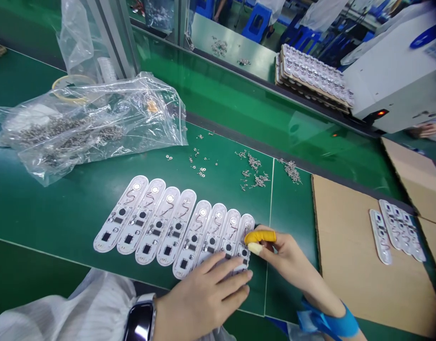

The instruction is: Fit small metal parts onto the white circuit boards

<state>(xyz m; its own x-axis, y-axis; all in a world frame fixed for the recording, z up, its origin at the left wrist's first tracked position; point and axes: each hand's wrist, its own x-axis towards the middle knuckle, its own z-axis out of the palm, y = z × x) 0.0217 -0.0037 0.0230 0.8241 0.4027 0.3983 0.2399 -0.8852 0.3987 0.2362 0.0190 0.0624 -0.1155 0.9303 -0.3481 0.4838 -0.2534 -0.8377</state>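
Several long white oval casings [111, 215] with circuit boards, thin wires and a round disc each lie side by side in a slanted row. My left hand [210, 296] rests flat with fingers spread across the lower ends of the casings at the right of the row. At the upper part of the rightmost casing [248, 221], my right hand [274, 246] has its thumb and index finger pinched together. A yellow finger cot covers the index finger and a pale one the thumb. What lies between the fingertips is hidden.
Small metal parts [260, 180] lie in piles and scattered behind the row. A clear plastic bag [97, 128] of metal parts sits at the left. Cardboard [367, 284] at the right carries more casings [381, 237]. Beyond the green belt [218, 94], stacked trays [313, 78] stand near a white machine [398, 61].
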